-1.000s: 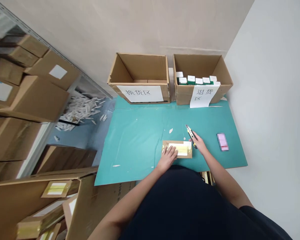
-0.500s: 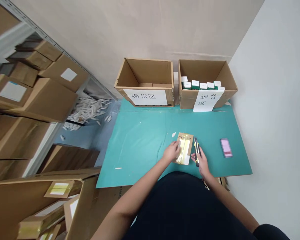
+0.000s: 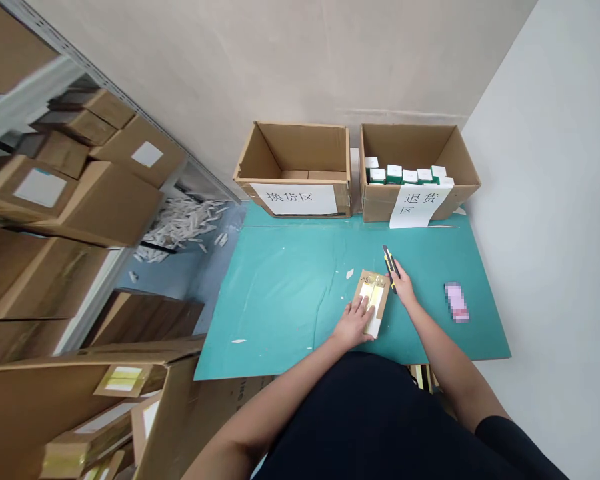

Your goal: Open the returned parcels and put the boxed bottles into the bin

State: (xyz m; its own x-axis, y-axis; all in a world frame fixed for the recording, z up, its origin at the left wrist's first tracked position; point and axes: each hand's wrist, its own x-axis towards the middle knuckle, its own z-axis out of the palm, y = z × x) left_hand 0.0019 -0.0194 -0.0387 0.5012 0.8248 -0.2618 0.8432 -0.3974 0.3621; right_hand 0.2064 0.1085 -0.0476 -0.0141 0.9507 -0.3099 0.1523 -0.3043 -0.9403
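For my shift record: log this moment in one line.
left hand: on brown rectangular cardboard parcel; right hand: holding black-and-yellow utility knife; surface: green tabletop

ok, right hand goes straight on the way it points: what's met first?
Likely the front of the back-right carton, near its left end: beyond the box cutter in the right hand, the line crosses green tabletop. Height is unclear from this view; it could touch the tabletop first.
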